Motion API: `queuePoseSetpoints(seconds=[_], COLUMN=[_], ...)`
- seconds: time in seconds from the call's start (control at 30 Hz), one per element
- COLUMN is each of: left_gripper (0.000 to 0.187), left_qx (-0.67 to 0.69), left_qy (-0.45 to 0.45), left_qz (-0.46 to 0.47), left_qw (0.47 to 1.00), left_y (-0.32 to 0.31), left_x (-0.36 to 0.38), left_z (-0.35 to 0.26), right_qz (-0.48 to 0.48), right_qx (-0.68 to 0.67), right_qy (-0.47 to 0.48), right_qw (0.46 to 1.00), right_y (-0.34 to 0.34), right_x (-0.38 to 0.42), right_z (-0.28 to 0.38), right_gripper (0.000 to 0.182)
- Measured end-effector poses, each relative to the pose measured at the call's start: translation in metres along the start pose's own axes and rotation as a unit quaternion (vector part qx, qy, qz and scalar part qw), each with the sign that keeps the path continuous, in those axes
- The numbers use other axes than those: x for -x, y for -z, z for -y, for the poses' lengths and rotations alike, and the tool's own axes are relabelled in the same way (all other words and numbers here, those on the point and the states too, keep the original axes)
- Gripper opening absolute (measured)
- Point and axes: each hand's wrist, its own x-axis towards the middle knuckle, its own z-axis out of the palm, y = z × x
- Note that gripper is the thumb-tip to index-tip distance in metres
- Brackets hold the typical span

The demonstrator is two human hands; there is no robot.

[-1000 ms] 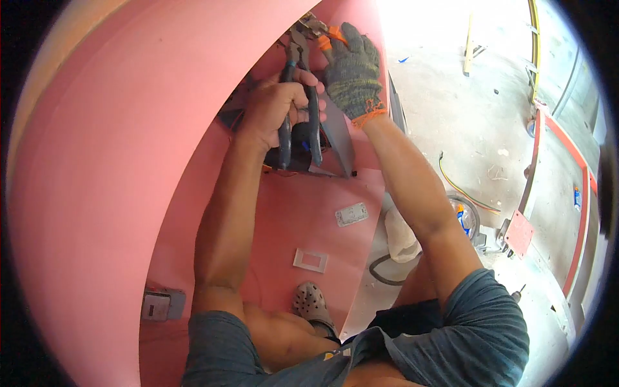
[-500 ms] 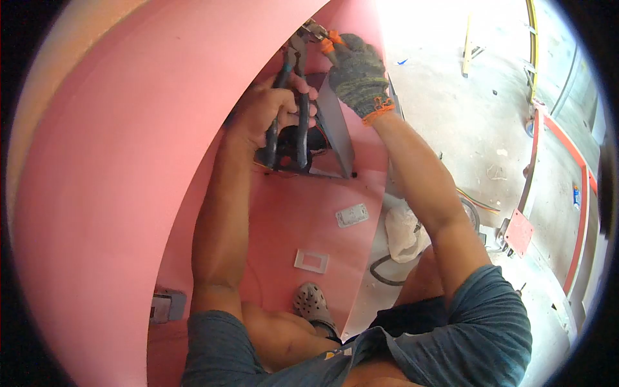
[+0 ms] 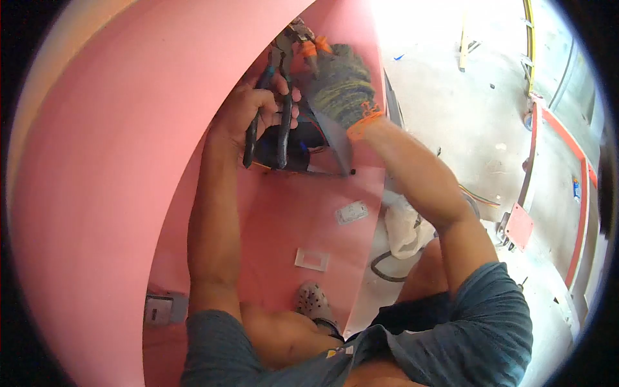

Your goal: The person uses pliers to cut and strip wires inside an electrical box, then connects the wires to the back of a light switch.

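Observation:
My bare left hand [image 3: 248, 109] is wrapped round large pliers [image 3: 284, 116] with long black handles, their metal jaws pointing up. My right hand [image 3: 342, 84], in a dark knitted glove with an orange cuff, is closed on a smaller orange-handled tool [image 3: 308, 48] that looks like pliers. The two tool heads come close together beside the pink curved edge; what lies between them is too small to make out. Below the hands, a dark open box [image 3: 335, 145] with wires inside sits in the pink panel.
A white cover plate [image 3: 351, 213] and a white rectangular frame [image 3: 311, 259] lie on the pink surface, near my shoe [image 3: 314, 300]. A grey socket box [image 3: 164, 309] is at lower left. The pink curved wall [image 3: 116, 161] rises on the left. A white bag [image 3: 403, 229] stands at right.
Both hands and their tools have shifted left and slightly down in view. The left pliers' handles have swung left, and the right forearm is turned further inward.

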Motion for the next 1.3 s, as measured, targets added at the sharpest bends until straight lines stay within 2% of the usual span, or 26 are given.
queuePoseSetpoints(seconds=[0.07, 0.13, 0.27, 0.33, 0.47, 0.53, 0.57, 0.63, 0.67, 0.73, 0.87, 0.93, 0.97, 1.03, 1.17, 1.2, 1.23, 1.27, 1.3], left_gripper=[0.028, 0.026, 0.024, 0.024, 0.024, 0.023, 0.023, 0.023, 0.023, 0.027, 0.022, 0.022, 0.022, 0.023, 0.023, 0.023, 0.023, 0.023, 0.023], left_qx=[-0.003, -0.048, -0.065, -0.071, -0.065, -0.044, -0.044, 0.033, 0.034, 0.076, 0.036, 0.029, 0.021, 0.022, 0.031, 0.03, 0.202, 0.366, 0.361], left_qy=[-0.003, 0.025, 0.009, 0.014, 0.043, 0.035, 0.034, 0.001, 0.003, 0.028, 0.041, 0.038, 0.034, 0.035, 0.035, 0.036, 0.06, 0.083, 0.085], left_qz=[0.004, 0.06, 0.053, 0.095, 0.099, 0.098, 0.098, 0.06, 0.061, -0.016, -0.031, -0.043, -0.058, -0.061, -0.093, -0.092, -0.036, 0.02, 0.022], left_qw=[1.0, 0.997, 0.996, 0.993, 0.992, 0.994, 0.994, 0.998, 0.998, 0.997, 0.998, 0.998, 0.998, 0.997, 0.995, 0.995, 0.977, 0.927, 0.929], left_y=[0.005, 0.018, 0.034, 0.039, 0.047, 0.047, 0.042, 0.017, 0.007, -0.011, -0.028, -0.034, -0.036, -0.034, -0.037, -0.038, -0.041, -0.045, -0.05], left_x=[0.002, 0.007, 0.006, 0.005, 0.006, 0.007, 0.008, 0.005, 0.003, 0.003, -0.001, -0.002, -0.002, -0.005, -0.006, -0.009, -0.011, -0.015, -0.026], left_z=[-0.009, -0.017, -0.013, -0.012, -0.01, -0.008, -0.005, 0.003, 0.008, 0.015, 0.015, 0.017, 0.017, 0.024, 0.028, 0.03, 0.029, 0.026, 0.021], right_qz=[0.005, -0.182, -0.147, -0.208, -0.248, -0.19, -0.19, -0.027, -0.025, 0.073, 0.088, -0.099, -0.097, -0.1, -0.09, -0.055, -0.021, -0.023, -0.037], right_qx=[0.009, 0.068, 0.079, 0.068, 0.047, -0.027, -0.026, -0.002, 0.0, -0.037, -0.034, -0.104, -0.102, -0.16, -0.175, -0.273, -0.367, -0.368, -0.34], right_qy=[0.017, 0.187, 0.199, 0.241, 0.259, 0.231, 0.231, -0.005, -0.007, 0.005, 0.015, -0.011, -0.01, -0.098, -0.142, -0.206, -0.266, -0.268, -0.261], right_qw=[1.0, 0.963, 0.966, 0.946, 0.932, 0.954, 0.954, 1.0, 1.0, 0.997, 0.995, 0.99, 0.99, 0.977, 0.97, 0.938, 0.891, 0.89, 0.903], right_y=[0.0, -0.008, 0.016, 0.019, 0.003, -0.019, -0.015, 0.003, 0.001, -0.005, -0.025, -0.042, -0.045, -0.048, -0.043, -0.045, -0.047, -0.047, -0.047], right_x=[-0.008, -0.022, -0.043, -0.044, -0.051, -0.055, -0.043, -0.007, -0.007, -0.009, -0.006, 0.001, 0.001, 0.005, 0.009, 0.006, 0.004, 0.004, 0.002], right_z=[-0.022, -0.053, -0.061, -0.059, -0.063, -0.069, -0.05, 0.002, -0.003, -0.013, -0.034, -0.035, -0.033, -0.021, -0.009, -0.006, -0.006, -0.008, -0.011], right_gripper=[0.041, 0.034, 0.03, 0.031, 0.029, 0.026, 0.026, 0.032, 0.032, 0.041, 0.039, 0.037, 0.037, 0.035, 0.036, 0.034, 0.033, 0.033, 0.031])
